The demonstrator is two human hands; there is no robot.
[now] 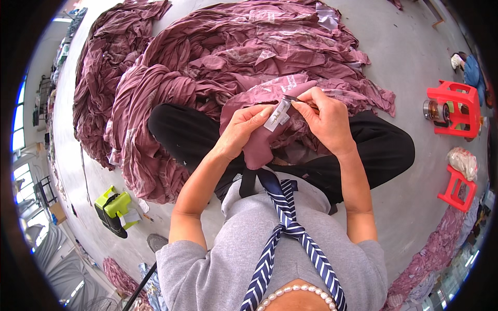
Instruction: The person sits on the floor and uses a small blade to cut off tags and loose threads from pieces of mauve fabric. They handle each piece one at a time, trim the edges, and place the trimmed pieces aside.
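A small white paper tag (pixel 277 115) on a mauve fabric garment (pixel 259 140) sits pinched in the left hand (pixel 241 129); the right hand (pixel 324 116) grips a small tool at it. Beyond lies a big heap of mauve garments (pixel 207 57), apparently unprocessed.

Grey concrete floor (pixel 415 46) bearing a large heap of mauve garments (pixel 218 57), two red plastic stools (pixel 455 109), and a lime-green bag (pixel 115 210).

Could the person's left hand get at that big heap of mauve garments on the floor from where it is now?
Probably yes: the left hand is busy gripping a mauve garment, but the heap lies just beyond the knees with nothing between.
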